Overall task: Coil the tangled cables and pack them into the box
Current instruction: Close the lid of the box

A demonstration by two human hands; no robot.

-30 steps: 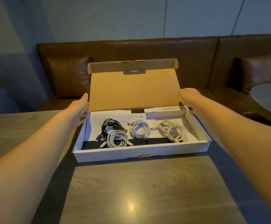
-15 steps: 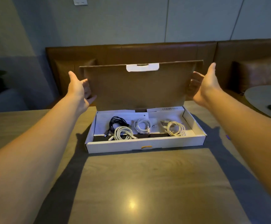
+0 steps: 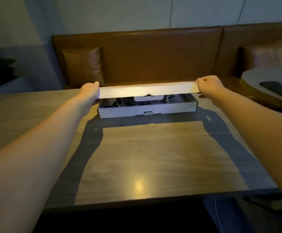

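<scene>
closing step: left hand (image 3: 89, 93) and right hand (image 3: 209, 85) each grip an end of the lid (image 3: 147, 91), nearly down over the box (image 3: 147, 111) mid-table; coiled cables (image 3: 125, 103) seem inside. next, the lid's tab must tuck into the near wall.

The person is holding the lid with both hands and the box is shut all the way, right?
Not quite. Both the left hand and right hand hold the lid, but the box is not shut yet: the head view shows a gap with cables visible inside.
</scene>
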